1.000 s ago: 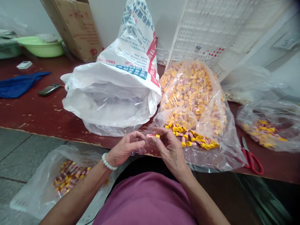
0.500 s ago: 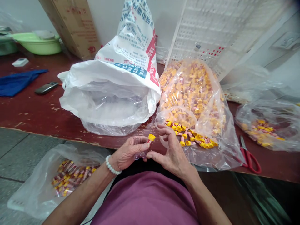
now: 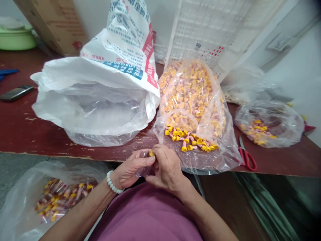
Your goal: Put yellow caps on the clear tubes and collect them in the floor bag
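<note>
In front of my lap, my left hand (image 3: pixel 131 169), with a pale bead bracelet (image 3: pixel 113 182) at its wrist, is closed on a small yellow-capped tube (image 3: pixel 151 153). Only a bit of the yellow top shows between my fingers. Clear plastic pieces (image 3: pixel 140 172) are also tucked in the left palm. My right hand (image 3: pixel 167 167) is curled against the left, its fingertips at the yellow cap. What else the right fingers pinch is hidden. Just beyond, yellow-capped tubes (image 3: pixel 190 139) spill at the mouth of a large clear bag (image 3: pixel 208 164).
A white printed sack (image 3: pixel 97 68) gapes open on the dark red table (image 3: pixel 15 134). Red-handled scissors (image 3: pixel 247 159) lie right, beside another clear bag (image 3: pixel 288 127). At lower left sits a bag of filled tubes (image 3: pixel 62 197). A phone (image 3: pixel 16 93) lies far left.
My right hand has come in from beside the left and closed over the tube's yellow cap. The tube's printed body is now hidden. The view has shifted to the right.
</note>
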Motion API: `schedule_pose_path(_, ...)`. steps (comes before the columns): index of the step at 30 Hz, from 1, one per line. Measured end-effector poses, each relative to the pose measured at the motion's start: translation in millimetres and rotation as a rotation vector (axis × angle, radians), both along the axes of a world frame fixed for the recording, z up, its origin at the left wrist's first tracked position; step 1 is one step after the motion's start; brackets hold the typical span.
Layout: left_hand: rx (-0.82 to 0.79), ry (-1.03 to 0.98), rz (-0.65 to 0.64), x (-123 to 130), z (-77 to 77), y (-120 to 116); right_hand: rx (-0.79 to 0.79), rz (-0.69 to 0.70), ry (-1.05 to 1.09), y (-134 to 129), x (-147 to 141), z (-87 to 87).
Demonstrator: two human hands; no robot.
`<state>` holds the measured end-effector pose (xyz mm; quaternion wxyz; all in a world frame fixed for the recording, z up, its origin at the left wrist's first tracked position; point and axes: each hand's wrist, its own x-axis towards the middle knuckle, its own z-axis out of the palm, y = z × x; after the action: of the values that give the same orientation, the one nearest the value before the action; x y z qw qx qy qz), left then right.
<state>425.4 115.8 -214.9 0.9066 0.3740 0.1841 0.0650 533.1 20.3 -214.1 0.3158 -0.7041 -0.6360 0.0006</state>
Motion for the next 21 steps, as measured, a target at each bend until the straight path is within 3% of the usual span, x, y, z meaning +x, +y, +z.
schedule_pose_path(4,0.008,-0.011,0.01,-1.5,-0.6,-4.3,-0.024,0.063,0.071,-23.3,16.5,20.0)
schedule_pose_path(6,0.077,0.036,0.041,-3.7,-1.5,-4.2,0.045,-0.061,0.113,-36.4,41.2,20.3)
schedule_pose_path(9,0.223,0.072,0.046,-5.3,-2.2,-3.7,0.014,-0.34,-0.034,-49.9,90.5,-1.0)
schedule_pose_path(13,0.425,0.133,0.015,-2.4,-0.5,-6.0,-0.103,-0.327,-0.093,-52.6,136.3,-38.0)
schedule_pose_path(15,0.516,0.175,0.007,-0.2,0.7,-7.5,-0.063,-0.354,-0.074,-50.5,138.1,-41.8)
schedule_pose_path(17,0.621,0.193,0.007,2.4,1.3,-8.5,0.017,-0.414,0.004,-47.8,124.9,-31.4)
schedule_pose_path(19,0.731,0.195,0.009,5.6,1.6,-9.6,0.134,-0.441,0.254,-44.1,99.9,-11.3)
schedule_pose_path(21,0.812,0.195,0.003,9.6,2.2,-11.5,0.249,-0.369,0.594,-38.1,69.5,9.9)
